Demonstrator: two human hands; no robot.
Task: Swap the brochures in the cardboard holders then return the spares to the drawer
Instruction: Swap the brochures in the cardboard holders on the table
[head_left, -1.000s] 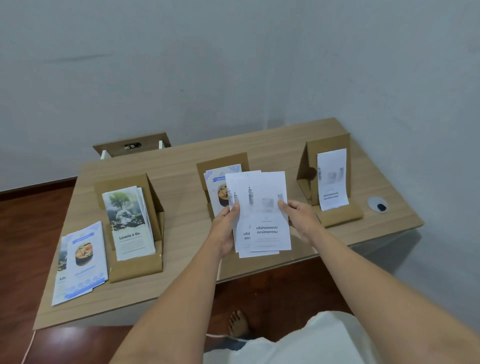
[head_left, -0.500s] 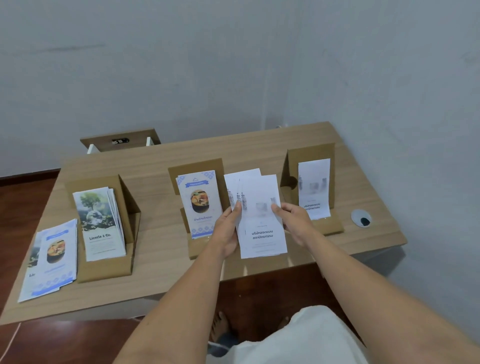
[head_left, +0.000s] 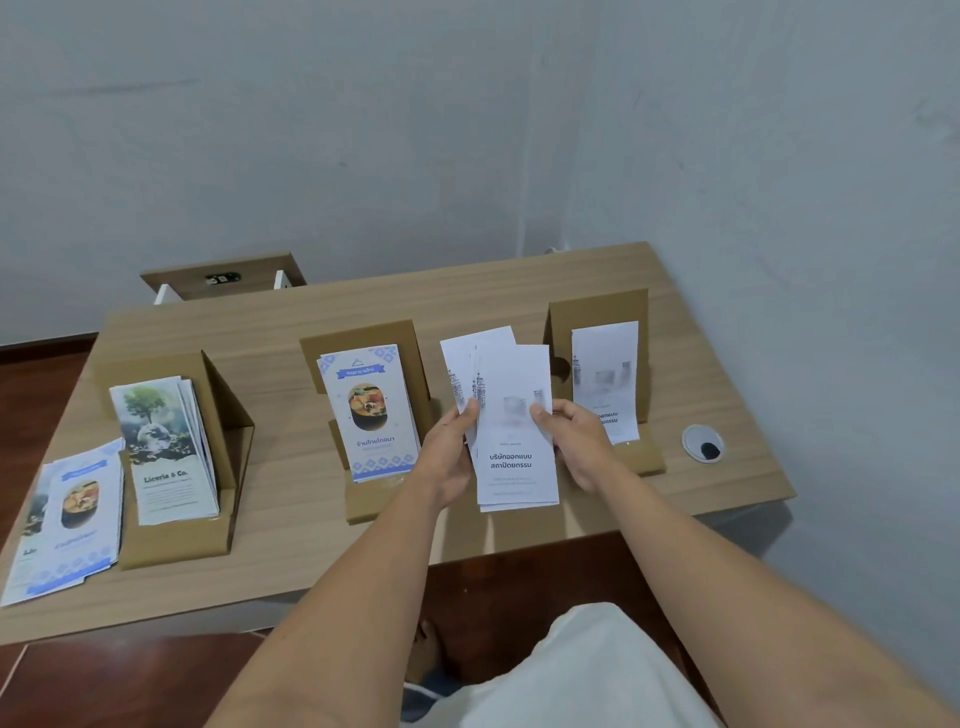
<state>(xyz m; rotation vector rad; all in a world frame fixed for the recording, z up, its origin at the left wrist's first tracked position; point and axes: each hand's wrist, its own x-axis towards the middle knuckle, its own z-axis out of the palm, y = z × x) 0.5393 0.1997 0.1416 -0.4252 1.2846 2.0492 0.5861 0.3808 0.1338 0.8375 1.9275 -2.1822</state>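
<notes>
At centre frame, both forearms reach up from the bottom edge. The left hand (head_left: 451, 451) and right hand (head_left: 576, 446) pinch a fanned stack of white brochures (head_left: 511, 431) by its side edges, thumbs on front, above the wooden table (head_left: 291, 551). Behind stand the middle cardboard holder (head_left: 371, 338) and right cardboard holder (head_left: 597, 309).

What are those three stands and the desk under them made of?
The stands look like plain brown cardboard: matte, folded from flat sheets, with raw cut edges. The desk shows a light wood grain, but its very even, smooth surface suggests printed laminate over board rather than solid wood; the picture cannot settle that.
</notes>
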